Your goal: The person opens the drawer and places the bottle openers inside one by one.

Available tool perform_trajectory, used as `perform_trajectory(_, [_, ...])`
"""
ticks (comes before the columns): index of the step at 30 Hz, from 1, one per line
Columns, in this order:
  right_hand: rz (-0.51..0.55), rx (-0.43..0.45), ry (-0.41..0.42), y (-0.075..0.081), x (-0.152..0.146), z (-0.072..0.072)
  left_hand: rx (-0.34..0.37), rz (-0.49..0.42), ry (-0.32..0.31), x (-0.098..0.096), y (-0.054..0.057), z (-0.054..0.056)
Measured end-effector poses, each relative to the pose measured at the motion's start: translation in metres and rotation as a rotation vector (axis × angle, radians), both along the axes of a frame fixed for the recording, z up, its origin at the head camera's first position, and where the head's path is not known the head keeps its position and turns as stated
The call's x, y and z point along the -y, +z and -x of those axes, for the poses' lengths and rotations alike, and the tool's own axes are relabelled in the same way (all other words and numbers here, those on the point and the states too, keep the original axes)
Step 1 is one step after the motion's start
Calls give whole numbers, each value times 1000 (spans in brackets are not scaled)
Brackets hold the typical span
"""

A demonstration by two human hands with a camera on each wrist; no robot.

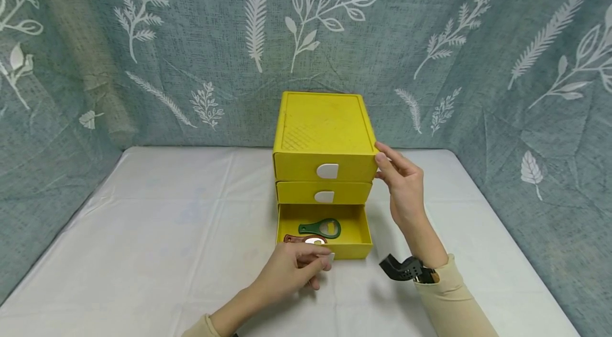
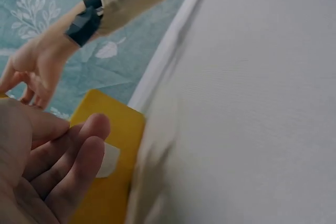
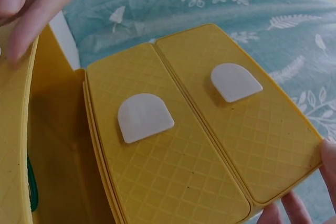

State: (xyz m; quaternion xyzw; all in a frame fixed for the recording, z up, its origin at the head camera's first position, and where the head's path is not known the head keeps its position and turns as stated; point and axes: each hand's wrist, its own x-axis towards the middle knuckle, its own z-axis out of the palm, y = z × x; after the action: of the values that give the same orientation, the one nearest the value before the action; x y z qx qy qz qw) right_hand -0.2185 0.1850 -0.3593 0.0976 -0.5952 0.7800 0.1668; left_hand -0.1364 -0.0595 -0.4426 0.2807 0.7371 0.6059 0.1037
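A yellow drawer cabinet [image 1: 326, 124] with white tab handles stands at the middle of the table. Its bottom drawer [image 1: 351, 251] is pulled out. Inside lie a green bottle opener [image 1: 308, 228] and a reddish-brown one [image 1: 294, 239], partly covered by my left hand [image 1: 291, 268]. That hand is at the drawer's front, fingers loosely bent beside the white handle [image 2: 109, 161]; no firm grip on it shows. My right hand [image 1: 406, 188] touches the cabinet's upper right front corner, thumb and fingertips resting along the edge. The upper two drawers [image 3: 184, 129] are closed.
A white cloth covers the table [image 1: 143, 241]. Behind and along both sides hangs a blue-green curtain [image 1: 201, 34] with white leaf prints. A black strap device [image 1: 404, 268] is worn on the right wrist and sticks out to its left.
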Motion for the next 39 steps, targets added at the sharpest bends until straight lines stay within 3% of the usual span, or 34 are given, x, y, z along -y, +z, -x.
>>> perform_trajectory(9, [2, 1, 2, 3, 1, 0, -24, -8, 96, 0, -10, 1])
perform_trajectory(18, [-3, 1, -1, 3, 1, 0, -80, 98, 156, -1, -11, 1])
perform_trajectory(27, [3, 15, -2, 1, 1, 1, -96, 146, 144, 2, -12, 3])
perform_trajectory(39, [-14, 2, -19, -1, 2, 1, -175, 174, 150, 4, -13, 6])
